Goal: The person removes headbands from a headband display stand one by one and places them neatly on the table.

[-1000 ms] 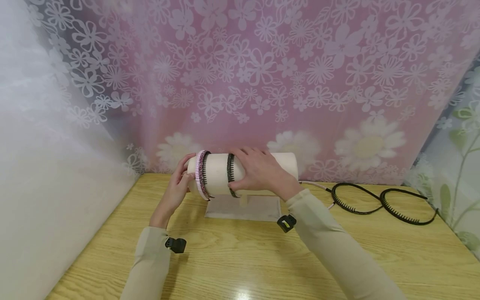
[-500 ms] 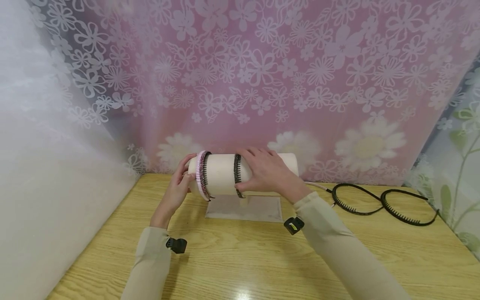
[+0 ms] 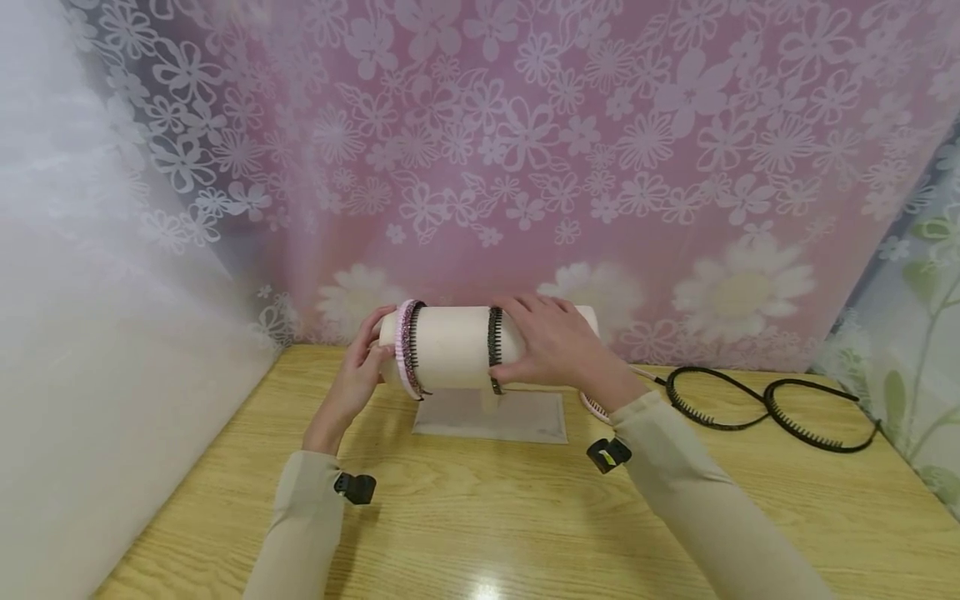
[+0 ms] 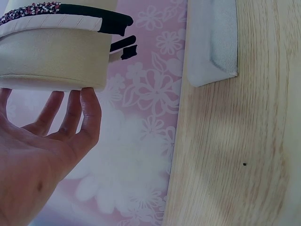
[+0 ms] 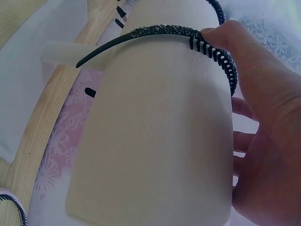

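- Head view: gripping the dark glitter headband [image 3: 494, 346] on the cream roll [image 3: 452, 346], right of its middle, with the right hand [image 3: 551, 346] — thumb lying on the near side, fingers reaching over to the far side, opening about as wide as the roll.
- Cupping the roll's left end with the left hand [image 3: 358, 367], thumb near and fingers far; probably steadying it.
- Showing a pale pink headband [image 3: 401, 350] and a pink glitter headband [image 3: 410, 343] around the roll, just beside the left hand; below, a base plate [image 3: 525, 421] on the wooden table [image 3: 450, 517]; off right, black headbands [image 3: 810, 440].
- Left wrist view: bending the fingers, tips touching the roll's end, apart from both pink bands.
- Right wrist view: pressing the thumb on the dark band, comb teeth [image 5: 214, 54] pointing inward; hiding the fingertips behind the roll, so not revealing any far-side pinch.
- Handling, by judgement: likely being light and springy, teeth perhaps dragging on the cover, glitter possibly shedding — best taking hold on both sides together, sliding evenly without twisting.
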`<state>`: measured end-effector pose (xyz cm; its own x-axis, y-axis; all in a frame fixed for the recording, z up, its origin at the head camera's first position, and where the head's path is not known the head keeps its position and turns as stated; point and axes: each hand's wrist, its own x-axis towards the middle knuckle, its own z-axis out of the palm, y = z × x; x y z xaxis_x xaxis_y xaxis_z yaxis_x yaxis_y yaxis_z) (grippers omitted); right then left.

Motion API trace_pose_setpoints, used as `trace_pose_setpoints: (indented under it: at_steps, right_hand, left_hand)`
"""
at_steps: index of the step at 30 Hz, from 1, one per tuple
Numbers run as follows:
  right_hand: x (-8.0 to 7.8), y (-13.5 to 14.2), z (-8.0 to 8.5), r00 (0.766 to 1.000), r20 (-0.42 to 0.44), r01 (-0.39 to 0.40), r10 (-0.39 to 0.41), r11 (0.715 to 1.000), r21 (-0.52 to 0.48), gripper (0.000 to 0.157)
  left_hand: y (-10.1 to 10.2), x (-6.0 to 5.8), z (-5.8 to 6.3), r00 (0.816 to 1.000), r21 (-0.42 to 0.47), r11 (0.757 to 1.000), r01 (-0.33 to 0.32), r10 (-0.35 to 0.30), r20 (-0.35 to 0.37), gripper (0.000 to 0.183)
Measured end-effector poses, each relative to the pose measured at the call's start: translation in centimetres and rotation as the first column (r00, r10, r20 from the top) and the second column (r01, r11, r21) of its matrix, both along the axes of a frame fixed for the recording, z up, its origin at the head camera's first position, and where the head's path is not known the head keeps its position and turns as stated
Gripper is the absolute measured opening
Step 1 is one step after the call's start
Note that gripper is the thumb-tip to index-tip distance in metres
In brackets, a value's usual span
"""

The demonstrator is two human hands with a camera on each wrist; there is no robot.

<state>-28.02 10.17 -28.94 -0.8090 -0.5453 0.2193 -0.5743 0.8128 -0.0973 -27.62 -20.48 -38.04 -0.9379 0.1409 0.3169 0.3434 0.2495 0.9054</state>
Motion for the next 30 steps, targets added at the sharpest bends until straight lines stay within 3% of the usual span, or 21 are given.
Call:
trace_pose_setpoints:
  at_steps: [30]
  right_hand:
    - [0.5, 3.9, -0.1, 1.0, -0.014, 0.009, -0.01, 1.0, -0.016, 0.1]
  left_hand:
    - [0.0, 0.0, 0.0, 1.0, 0.01, 1.0, 0.0, 0.0, -0.004, 0.054]
